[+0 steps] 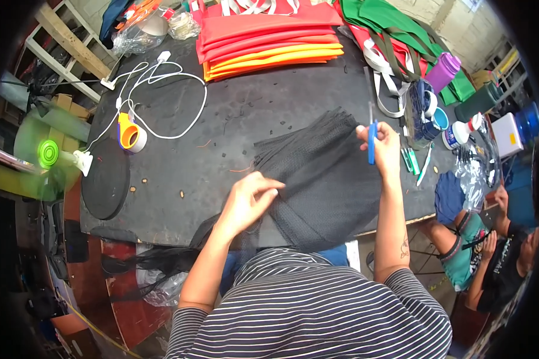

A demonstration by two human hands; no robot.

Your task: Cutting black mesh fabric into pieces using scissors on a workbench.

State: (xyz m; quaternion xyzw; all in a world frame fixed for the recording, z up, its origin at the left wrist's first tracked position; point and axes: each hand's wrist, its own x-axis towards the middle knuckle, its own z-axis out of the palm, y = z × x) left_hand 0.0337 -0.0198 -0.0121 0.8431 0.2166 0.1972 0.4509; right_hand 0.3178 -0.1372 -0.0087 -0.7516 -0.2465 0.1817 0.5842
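Note:
A pile of black mesh fabric (323, 179) lies on the dark worktable (221, 119) in front of me. My left hand (248, 200) pinches the mesh at its left edge, with the fingers closed on the cloth. My right hand (382, 146) holds blue-handled scissors (372, 139) upright over the mesh's far right corner, with the blades pointing away from me. More mesh hangs off the table's near edge toward my lap.
Stacked red and orange fabric bags (266, 39) and green ones (395, 24) lie at the far side. A tape roll (130, 134), white cable (161, 102), black disc (105, 179) and green fan (48, 154) are left. Mugs, a purple bottle (442, 72) and seated people (497, 251) are right.

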